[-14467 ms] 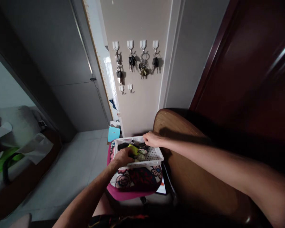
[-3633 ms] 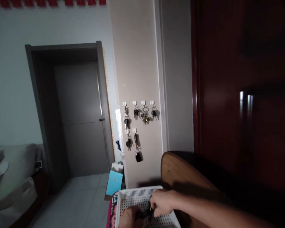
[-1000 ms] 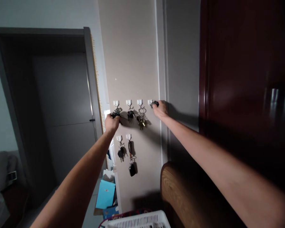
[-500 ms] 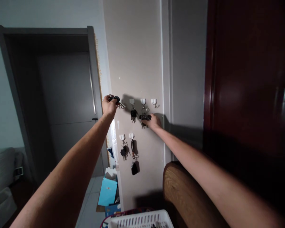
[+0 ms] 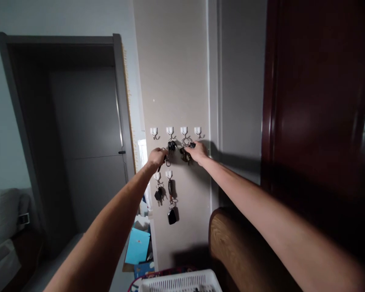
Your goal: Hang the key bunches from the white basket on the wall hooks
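My left hand (image 5: 157,157) is closed around a bunch of keys (image 5: 167,162) whose metal ring sticks out past the fingers. It is just below and left of a black key bunch (image 5: 172,146) hanging on the second hook of the upper row. My right hand (image 5: 197,151) pinches a key bunch (image 5: 185,156) whose rings are at the third hook (image 5: 184,131). The first hook (image 5: 153,132) and fourth hook (image 5: 198,131) hold nothing. Below, a black key set (image 5: 158,194) and a strap with a black fob (image 5: 172,216) hang from two lower hooks.
A white slotted basket (image 5: 179,280) with small things inside stands at the bottom. Right of it is a curved wooden panel (image 5: 228,239). A light blue box (image 5: 137,245) lies low on the left. A grey door (image 5: 85,121) and a dark red door (image 5: 316,101) flank the wall.
My left hand has come down and to the right with its keys, uncovering the first hook. My right hand stays at the third hook, and its keys have shifted slightly.
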`<state>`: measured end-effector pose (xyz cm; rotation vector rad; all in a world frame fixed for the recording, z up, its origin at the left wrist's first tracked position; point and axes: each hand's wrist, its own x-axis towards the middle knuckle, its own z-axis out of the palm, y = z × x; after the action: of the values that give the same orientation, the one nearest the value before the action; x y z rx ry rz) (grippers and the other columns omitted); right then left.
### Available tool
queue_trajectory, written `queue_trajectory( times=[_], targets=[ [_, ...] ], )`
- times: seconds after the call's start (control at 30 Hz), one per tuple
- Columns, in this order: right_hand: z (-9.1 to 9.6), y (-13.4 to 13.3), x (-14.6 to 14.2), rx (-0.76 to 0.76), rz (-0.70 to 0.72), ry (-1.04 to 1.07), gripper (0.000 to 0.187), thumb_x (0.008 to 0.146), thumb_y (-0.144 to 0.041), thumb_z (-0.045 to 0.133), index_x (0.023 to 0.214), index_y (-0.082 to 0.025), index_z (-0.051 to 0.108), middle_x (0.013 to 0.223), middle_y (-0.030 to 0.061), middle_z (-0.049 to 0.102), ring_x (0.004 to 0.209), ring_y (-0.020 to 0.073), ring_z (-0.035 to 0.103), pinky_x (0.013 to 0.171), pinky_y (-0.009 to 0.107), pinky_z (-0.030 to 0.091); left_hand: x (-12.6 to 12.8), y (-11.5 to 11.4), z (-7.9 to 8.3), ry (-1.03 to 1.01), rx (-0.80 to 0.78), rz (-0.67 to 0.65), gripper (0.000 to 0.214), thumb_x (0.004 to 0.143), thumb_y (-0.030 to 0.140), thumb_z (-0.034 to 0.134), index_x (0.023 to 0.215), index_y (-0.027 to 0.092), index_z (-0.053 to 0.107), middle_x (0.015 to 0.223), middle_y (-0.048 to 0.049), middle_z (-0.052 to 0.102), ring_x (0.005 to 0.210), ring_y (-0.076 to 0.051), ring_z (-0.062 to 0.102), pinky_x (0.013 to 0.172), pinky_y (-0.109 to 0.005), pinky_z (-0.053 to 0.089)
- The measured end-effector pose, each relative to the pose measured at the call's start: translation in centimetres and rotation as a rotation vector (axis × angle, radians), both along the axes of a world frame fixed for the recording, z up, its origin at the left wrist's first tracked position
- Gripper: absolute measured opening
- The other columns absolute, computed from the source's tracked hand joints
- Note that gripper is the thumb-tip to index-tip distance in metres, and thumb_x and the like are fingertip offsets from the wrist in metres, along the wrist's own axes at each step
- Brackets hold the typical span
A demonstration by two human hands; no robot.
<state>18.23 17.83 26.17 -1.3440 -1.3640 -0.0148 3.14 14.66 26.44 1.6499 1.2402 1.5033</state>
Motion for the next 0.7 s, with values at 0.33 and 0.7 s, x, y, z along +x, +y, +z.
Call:
queue_trajectory(
  times=[0.33, 0.7],
  targets=[
    [0.4, 0.1, -0.6, 0.169, 0.068, 0.254, 0.022, 0.052, -0.019, 0.042, 0.073, -0.016, 0.05, 0.065, 0.0002, 0.054, 0.056, 0.0101, 0.048, 0.05, 0.02, 0.037, 3.2, 2.5, -1.5, 0.059, -0.113, 0.058, 0.024, 0.059, 0.031, 0.05, 0.07, 0.01, 0.053, 0.038, 0.0026, 0.044, 0.034, -0.008, 0.042, 0.036, -0.019, 0.032],
    [5.8, -1.3, -1.7, 0.221, 0.26, 0.136, 0.021, 0.049, -0.017, 0.045, 0.069, -0.015, 0.051, 0.06, -0.0021, 0.051, 0.05, 0.0075, 0.043, 0.046, 0.02, 0.035, 1.9, 1.9, 1.2, -0.031, 0.073, 0.034, 0.013, 0.062, 0.023, 0.045, 0.062, 0.012, 0.052, 0.039, 0.0039, 0.041, 0.034, -0.006, 0.04, 0.039, -0.018, 0.034]
  ],
)
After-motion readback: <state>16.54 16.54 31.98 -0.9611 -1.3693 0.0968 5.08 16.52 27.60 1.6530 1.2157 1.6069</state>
